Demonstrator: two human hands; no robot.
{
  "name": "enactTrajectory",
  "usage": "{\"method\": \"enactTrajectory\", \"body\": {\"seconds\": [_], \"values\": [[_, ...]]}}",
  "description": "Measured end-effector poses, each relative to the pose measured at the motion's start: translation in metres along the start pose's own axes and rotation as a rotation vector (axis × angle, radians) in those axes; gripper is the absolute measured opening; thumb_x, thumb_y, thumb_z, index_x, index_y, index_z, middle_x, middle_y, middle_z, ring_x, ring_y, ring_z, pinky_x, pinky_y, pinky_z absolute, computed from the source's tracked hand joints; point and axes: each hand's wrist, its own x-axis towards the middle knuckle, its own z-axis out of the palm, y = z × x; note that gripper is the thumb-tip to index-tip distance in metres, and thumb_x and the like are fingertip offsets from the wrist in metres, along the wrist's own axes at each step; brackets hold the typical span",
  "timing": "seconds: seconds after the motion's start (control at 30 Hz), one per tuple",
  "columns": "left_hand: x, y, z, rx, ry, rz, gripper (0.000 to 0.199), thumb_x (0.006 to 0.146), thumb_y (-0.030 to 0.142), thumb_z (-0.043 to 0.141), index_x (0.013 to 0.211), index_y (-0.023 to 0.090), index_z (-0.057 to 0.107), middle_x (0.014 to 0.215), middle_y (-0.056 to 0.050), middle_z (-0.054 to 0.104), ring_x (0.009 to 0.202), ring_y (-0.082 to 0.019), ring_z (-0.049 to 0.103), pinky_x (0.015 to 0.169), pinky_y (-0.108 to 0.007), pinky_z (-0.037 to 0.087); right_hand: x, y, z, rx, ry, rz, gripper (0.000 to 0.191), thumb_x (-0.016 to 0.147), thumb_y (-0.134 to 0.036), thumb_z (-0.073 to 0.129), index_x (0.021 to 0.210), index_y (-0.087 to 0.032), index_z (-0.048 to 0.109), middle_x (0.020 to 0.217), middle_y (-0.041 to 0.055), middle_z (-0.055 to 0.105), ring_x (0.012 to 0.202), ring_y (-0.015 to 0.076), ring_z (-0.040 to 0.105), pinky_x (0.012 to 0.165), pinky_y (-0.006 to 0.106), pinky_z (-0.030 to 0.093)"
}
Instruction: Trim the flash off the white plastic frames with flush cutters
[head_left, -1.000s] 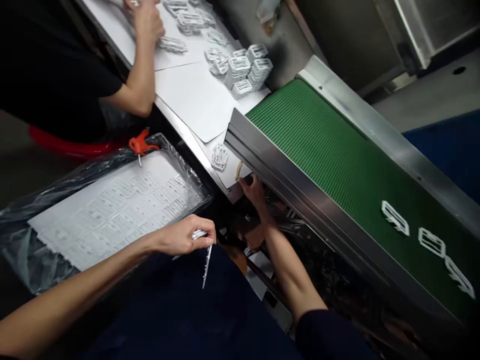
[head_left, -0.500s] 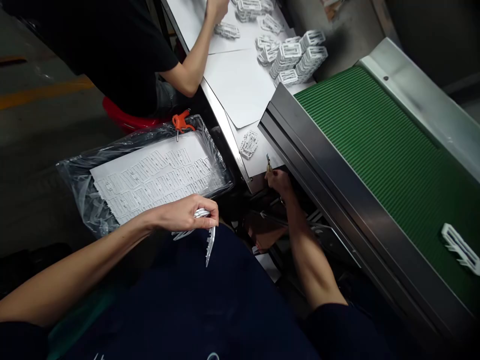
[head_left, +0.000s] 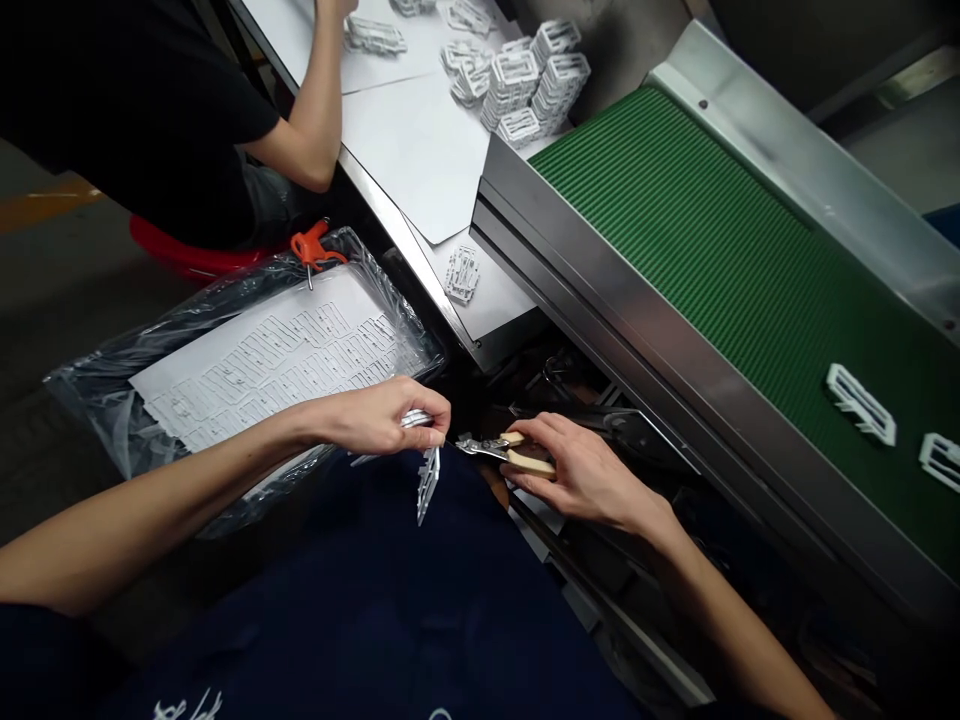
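Several thin white plastic frames [head_left: 428, 484] are pinched in my left hand [head_left: 397, 415], one of them hanging down below the fingers. My right hand [head_left: 581, 465] is wrapped round the cream handles of small cutters [head_left: 517, 458]. Their metal jaws point left, close to my left fingertips. Behind my left hand lies a plastic-lined bin [head_left: 97, 375] with a white sheet and rows of flat white frames [head_left: 270, 350] in it. An orange air gun [head_left: 313, 246] rests at the bin's far edge.
A green ribbed conveyor [head_left: 720, 290] with a metal side runs along the right, carrying two white parts [head_left: 862, 403]. Stacked white frames [head_left: 512, 85] stand on the white-covered table [head_left: 420, 150]. Another person's bare arm [head_left: 319, 110] reaches over it, beside a red stool [head_left: 187, 255].
My right hand has come back from the table's corner towards my left hand, bringing the cutters. The view has shifted, and a second white part now shows on the conveyor.
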Motion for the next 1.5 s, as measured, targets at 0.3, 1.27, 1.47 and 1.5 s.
{"method": "enactTrajectory", "body": {"seconds": [0.3,1.27,1.47,1.5], "values": [[0.003,0.003,0.001,0.003,-0.024,-0.001,0.01,0.084,0.019,0.054,0.077,0.015,0.06,0.072,0.001,0.06,0.067,-0.015,0.054,0.061,-0.024,0.038,0.006,-0.017,-0.007,-0.223,-0.071,-0.029,0.036,0.084,-0.039,0.052,0.112,-0.018,0.055,0.091,0.0066,0.057,0.082,0.0195,0.053,0.071,0.031,0.042],[0.013,-0.004,0.022,-0.173,0.1,-0.043,0.029,0.086,0.042,0.057,0.076,0.014,0.061,0.07,0.0,0.058,0.064,-0.014,0.051,0.06,-0.024,0.039,-0.006,0.013,0.019,0.325,0.007,0.259,0.027,0.084,-0.046,0.05,0.08,-0.021,0.06,0.067,-0.0015,0.061,0.058,0.0123,0.052,0.052,0.023,0.033],[0.017,-0.009,0.033,-0.226,0.016,-0.147,0.033,0.082,0.047,0.06,0.092,0.017,0.067,0.096,-0.005,0.063,0.086,-0.02,0.057,0.076,-0.029,0.043,-0.019,0.022,0.047,0.526,0.168,0.402,0.035,0.083,-0.052,0.051,0.079,-0.018,0.058,0.071,-0.0011,0.059,0.064,0.013,0.053,0.057,0.023,0.037],[0.017,-0.012,0.035,-0.259,-0.019,-0.155,0.034,0.081,0.046,0.063,0.101,0.018,0.065,0.101,-0.005,0.062,0.092,-0.021,0.056,0.08,-0.03,0.043,-0.021,0.023,0.051,0.521,0.184,0.415,0.035,0.083,-0.052,0.051,0.08,-0.019,0.058,0.071,-0.0012,0.059,0.064,0.0128,0.052,0.057,0.023,0.038]]}}
